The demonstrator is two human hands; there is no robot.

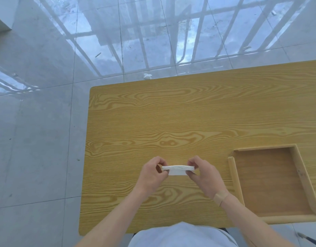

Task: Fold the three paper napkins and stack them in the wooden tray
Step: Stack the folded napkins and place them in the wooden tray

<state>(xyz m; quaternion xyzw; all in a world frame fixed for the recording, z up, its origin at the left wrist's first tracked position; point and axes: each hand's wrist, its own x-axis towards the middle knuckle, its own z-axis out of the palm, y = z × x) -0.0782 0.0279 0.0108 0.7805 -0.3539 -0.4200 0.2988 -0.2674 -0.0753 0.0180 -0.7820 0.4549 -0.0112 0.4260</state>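
A small stack of folded white paper napkins (177,169) is held just above the yellow wood-grain table (171,113), near its front edge. My left hand (151,173) pinches the stack's left end and my right hand (204,173) pinches its right end. The layered edges of the napkins face up toward me. The wooden tray (233,173) lies flat at the table's right front corner, to the right of my right hand, and nothing is in it.
A crumpled bit of white paper (147,76) lies on the glossy tiled floor beyond the table's far edge. The table's left edge drops off to the floor. A plaster strip is on my right wrist (220,196).
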